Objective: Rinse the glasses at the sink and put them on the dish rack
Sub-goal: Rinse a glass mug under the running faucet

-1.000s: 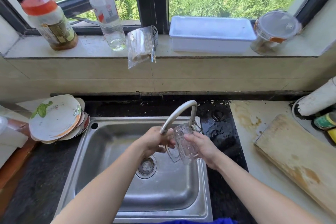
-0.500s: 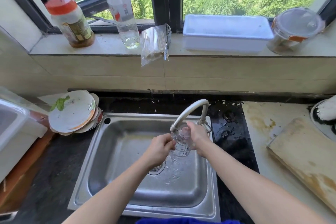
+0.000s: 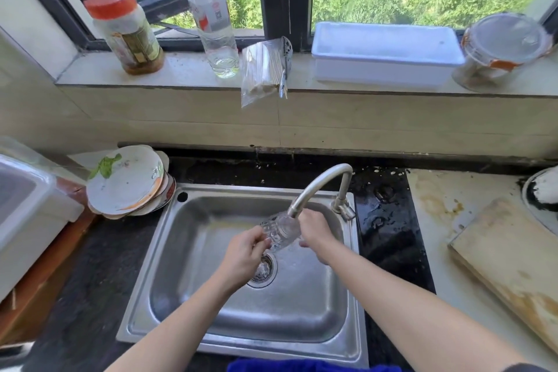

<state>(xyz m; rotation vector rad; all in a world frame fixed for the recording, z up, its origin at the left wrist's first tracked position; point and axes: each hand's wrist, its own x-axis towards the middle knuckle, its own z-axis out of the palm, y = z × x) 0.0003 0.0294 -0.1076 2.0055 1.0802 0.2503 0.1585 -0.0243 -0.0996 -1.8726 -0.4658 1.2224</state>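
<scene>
Head view: stacked plates (image 3: 126,181) sat left of the sink (image 3: 241,338). Left hand (image 3: 244,254) gripped the glass (image 3: 279,231) at its near end, fingers curled round it. Glass was tilted over the basin, just under the faucet (image 3: 317,184) spout. Right hand (image 3: 314,229) clasped its right side.

Between left hand (image 3: 244,254) and right hand (image 3: 314,229) the glass (image 3: 279,231), tap (image 3: 320,183) just above it, sink (image 3: 187,251) beneath both hands, plates (image 3: 126,184) left of left hand, board (image 3: 513,266) right of right hand, bottle (image 3: 211,15) beyond on sill (image 3: 187,69).
</scene>
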